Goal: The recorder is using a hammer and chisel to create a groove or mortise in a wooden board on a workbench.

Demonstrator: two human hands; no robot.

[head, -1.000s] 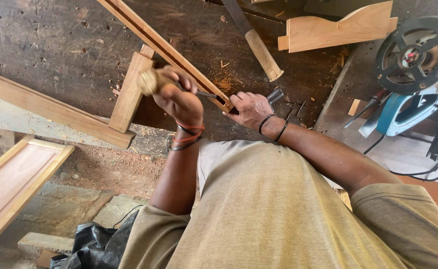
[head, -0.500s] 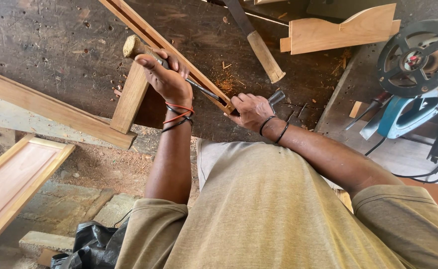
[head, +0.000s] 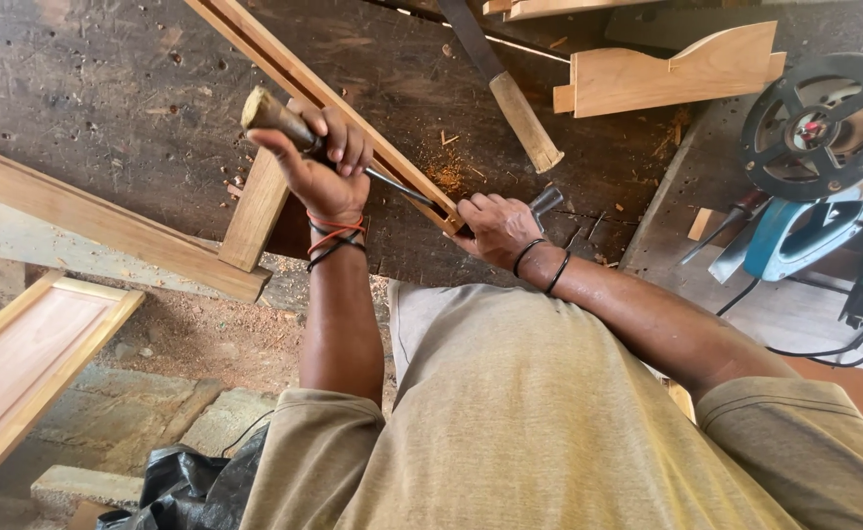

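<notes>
Head view: left hand [head: 318,162], fist around wooden-handled chisel [head: 284,123], has swung back down onto grooved timber frame rail [head: 353,113]; right hand [head: 498,228] grips metal hammer [head: 545,202], paring resumes.

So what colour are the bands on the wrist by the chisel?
Red and black wrist bands, clearest in the head view.

Bright, even daylight, strongest beyond the circular saw [head: 824,128] at the pale right side. Soft, short shadows under the wooden frame [head: 333,108] on the dark bench [head: 88,88]. Sharp focus near the frame; slight wide-angle stretching toward corners. No glare, barely any motion blur.
</notes>
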